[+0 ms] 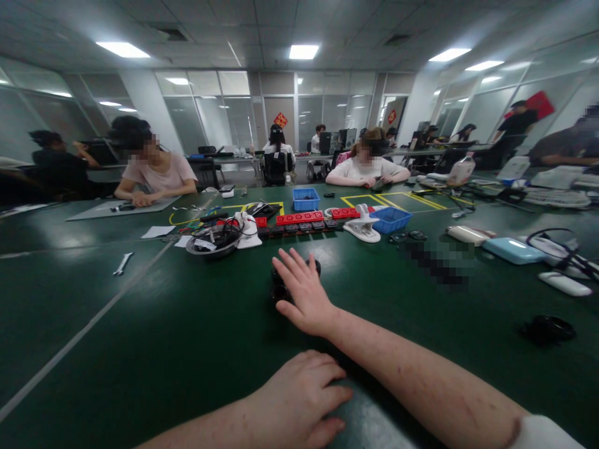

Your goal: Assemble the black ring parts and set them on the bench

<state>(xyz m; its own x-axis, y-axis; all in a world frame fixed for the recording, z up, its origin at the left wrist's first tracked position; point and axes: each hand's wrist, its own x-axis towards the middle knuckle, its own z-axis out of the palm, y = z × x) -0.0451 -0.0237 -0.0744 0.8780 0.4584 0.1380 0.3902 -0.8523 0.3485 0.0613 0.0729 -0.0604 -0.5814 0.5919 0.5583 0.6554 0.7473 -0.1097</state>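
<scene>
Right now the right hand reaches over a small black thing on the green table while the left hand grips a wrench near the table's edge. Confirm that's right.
Not quite. The head view shows the left hand resting flat on the green table, holding nothing; the wrench lies far off to the left, untouched. The rest stands: the right hand reaches over the small black thing.

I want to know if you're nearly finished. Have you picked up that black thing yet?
Not yet. The right hand is stretched out flat over the small black object, fingers open, not closed around it. It sits on the green table. The left hand rests flat near the table's edge, holding nothing. Gripping and lifting are left.
</scene>
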